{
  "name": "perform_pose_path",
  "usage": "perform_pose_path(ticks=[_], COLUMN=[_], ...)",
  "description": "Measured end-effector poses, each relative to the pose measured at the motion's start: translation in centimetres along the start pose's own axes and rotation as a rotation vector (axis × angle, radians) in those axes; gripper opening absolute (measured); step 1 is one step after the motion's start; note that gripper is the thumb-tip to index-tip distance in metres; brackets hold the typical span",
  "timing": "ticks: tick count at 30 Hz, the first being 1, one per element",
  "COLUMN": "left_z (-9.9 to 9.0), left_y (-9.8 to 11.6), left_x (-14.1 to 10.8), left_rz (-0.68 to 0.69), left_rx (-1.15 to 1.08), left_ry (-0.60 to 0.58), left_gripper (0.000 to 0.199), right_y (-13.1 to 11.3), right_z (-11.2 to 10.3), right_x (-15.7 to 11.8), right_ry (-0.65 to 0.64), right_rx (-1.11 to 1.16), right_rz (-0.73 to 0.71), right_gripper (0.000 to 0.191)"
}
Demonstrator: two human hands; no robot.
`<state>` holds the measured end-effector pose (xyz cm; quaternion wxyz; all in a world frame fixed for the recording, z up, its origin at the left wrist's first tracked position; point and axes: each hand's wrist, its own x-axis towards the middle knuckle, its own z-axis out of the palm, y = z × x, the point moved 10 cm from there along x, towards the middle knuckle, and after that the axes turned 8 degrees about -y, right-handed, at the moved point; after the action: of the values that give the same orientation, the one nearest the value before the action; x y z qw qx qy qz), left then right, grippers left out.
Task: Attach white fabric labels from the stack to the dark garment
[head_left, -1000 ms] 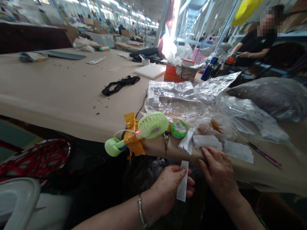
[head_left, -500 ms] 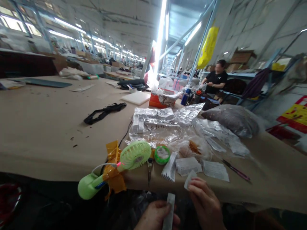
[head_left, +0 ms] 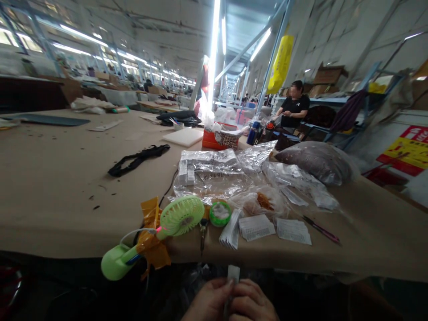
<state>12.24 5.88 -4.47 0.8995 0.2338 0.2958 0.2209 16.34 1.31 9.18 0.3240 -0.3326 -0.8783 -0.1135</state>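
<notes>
My left hand and my right hand meet below the table's front edge. Between them a white label strip sticks up, pinched by the fingers of both hands. Whether a second label lies within the grip is hidden by the fingers. Just beyond, on the table, are a fanned bundle of folded white labels, a spread stack of printed labels and another printed stack. Left of the bundle lies a thin pointed tool beside a round green container with white stuff inside.
A light green fan is taped to the table edge at left. Clear plastic bags cover the middle, and a pink-handled tool lies right. Farther back are a black cloth strip, an orange box and a person.
My right hand has moved left and down with its small label, joining my left hand at the strip. The view has shifted slightly to the right.
</notes>
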Motion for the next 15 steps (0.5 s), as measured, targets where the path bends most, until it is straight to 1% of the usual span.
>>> perform_pose_path(ticks=[3, 4, 6, 7, 8, 9, 10, 11, 12, 14, 15], left_z=[0.0, 0.0, 0.0, 0.0, 0.0, 0.1, 0.1, 0.2, 0.2, 0.3, 0.3], left_y=[-0.2, -0.2, -0.4, -0.5, -0.6, -0.7, -0.8, -0.9, -1.0, -1.1, -1.2], left_x=[0.4, 0.5, 0.7, 0.7, 0.6, 0.5, 0.4, 0.2, 0.1, -0.1, -0.2], left_rz=[-0.007, -0.008, -0.019, -0.029, -0.041, -0.051, -0.06, -0.066, -0.068, -0.068, -0.067], left_rx=[0.002, 0.001, -0.004, -0.007, -0.009, -0.013, -0.018, -0.022, -0.024, -0.02, -0.013], left_ry=[0.009, 0.013, 0.027, 0.037, 0.05, 0.064, 0.079, 0.092, 0.103, 0.126, 0.138], left_gripper=[0.027, 0.03, 0.035, 0.037, 0.036, 0.035, 0.033, 0.031, 0.03, 0.027, 0.025], right_y=[0.0, 0.6, 2.9, 5.1, 7.6, 9.6, 11.2, 12.2, 13.0, 13.7, 13.7], right_z=[-0.7, -1.2, -2.8, -3.4, -4.5, -5.6, -6.1, -6.1, -5.9, -5.5, -5.4], right_x=[-0.3, -0.7, -2.1, -3.1, -4.6, -6.1, -7.4, -8.4, -9.1, -10.0, -10.3], right_ry=[0.0, 0.006, 0.041, 0.016, 0.021, 0.033, 0.001, -0.054, -0.116, -0.192, -0.204], right_rx=[0.008, 0.001, -0.081, -0.157, -0.279, -0.395, -0.483, -0.546, -0.586, -0.604, -0.591], right_rz=[-0.013, 0.005, 0.118, 0.254, 0.433, 0.576, 0.661, 0.692, 0.707, 0.695, 0.688], right_gripper=[0.028, 0.023, 0.018, 0.023, 0.029, 0.036, 0.047, 0.054, 0.055, 0.049, 0.045])
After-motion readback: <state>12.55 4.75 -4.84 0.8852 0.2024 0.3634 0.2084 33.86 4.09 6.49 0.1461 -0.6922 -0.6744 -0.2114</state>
